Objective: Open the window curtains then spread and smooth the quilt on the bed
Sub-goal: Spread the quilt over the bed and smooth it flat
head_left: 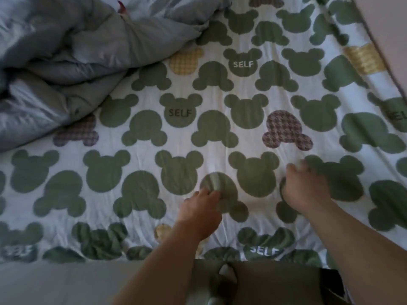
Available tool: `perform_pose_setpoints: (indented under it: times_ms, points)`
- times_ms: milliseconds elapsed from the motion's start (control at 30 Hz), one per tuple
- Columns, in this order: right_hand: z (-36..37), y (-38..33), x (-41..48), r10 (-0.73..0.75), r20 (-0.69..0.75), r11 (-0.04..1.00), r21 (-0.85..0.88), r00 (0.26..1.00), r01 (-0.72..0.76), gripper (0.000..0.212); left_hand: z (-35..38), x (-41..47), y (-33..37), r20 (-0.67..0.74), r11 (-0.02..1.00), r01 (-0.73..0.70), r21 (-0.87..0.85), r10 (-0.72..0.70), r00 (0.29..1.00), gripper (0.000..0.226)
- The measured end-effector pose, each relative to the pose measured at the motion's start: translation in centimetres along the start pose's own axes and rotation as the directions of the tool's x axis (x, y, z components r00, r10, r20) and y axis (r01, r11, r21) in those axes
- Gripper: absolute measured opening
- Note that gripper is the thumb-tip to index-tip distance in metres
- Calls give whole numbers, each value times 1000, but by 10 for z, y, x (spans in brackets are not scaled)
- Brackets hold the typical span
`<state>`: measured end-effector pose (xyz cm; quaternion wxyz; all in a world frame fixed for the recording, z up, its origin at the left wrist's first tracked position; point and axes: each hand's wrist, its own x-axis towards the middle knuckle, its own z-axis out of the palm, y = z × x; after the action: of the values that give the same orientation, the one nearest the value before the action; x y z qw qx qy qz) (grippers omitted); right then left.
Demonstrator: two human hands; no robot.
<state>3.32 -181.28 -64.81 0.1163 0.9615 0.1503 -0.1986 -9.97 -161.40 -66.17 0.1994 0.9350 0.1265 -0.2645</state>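
Note:
A grey-blue quilt (pixel 66 62) lies bunched in a heap at the bed's far left. The rest of the bed is covered by a white sheet (pixel 220 139) printed with green bear heads, mostly flat with faint creases. My left hand (pixel 201 209) rests on the sheet near the front edge, and its fingers pinch a small raised fold of the fabric. To its right, my right hand (pixel 305 188) lies on the sheet with fingers apart and is blurred by motion. Both hands are well away from the quilt. No curtains are in view.
The front edge of the bed (pixel 88 260) runs across the bottom, with grey floor (pixel 66 282) below it. A pale pillow or wall (pixel 387 29) borders the far right. The sheet is rumpled along the front edge.

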Motion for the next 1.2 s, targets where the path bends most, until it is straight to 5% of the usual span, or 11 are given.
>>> perform_pose_setpoints:
  times_ms: [167, 333, 467, 600, 867, 1033, 1200]
  points:
    - [-21, -112, -3, -370, -71, 914, 150, 926, 377, 38, -27, 0, -61, -205, 984, 177, -29, -180, 962, 50]
    - [-28, -179, -4, -332, 186, 941, 140, 925, 309, 16, -51, -17, -146, 85, 980, 192, -59, -187, 979, 37]
    - [-53, -241, 14, -326, 112, 943, 111, 939, 314, 22, -98, -25, -221, -132, 969, 235, -72, -242, 961, 37]
    - [-90, -352, 25, -407, -7, 902, 152, 913, 403, 35, -161, -40, -327, -340, 905, 385, -181, -425, 839, 42]
    - [-167, -566, 58, -580, -318, 757, 132, 750, 640, 43, -244, -59, -506, -472, 752, 616, -235, -642, 604, 66]
    - [-192, -641, 73, -659, -352, 702, 27, 664, 712, 48, -262, -57, -579, -316, 684, 722, -104, -711, 628, 110]
    - [-206, -691, 79, -702, -393, 679, -116, 594, 725, 53, -264, -44, -617, -274, 742, 655, -142, -665, 695, 110]
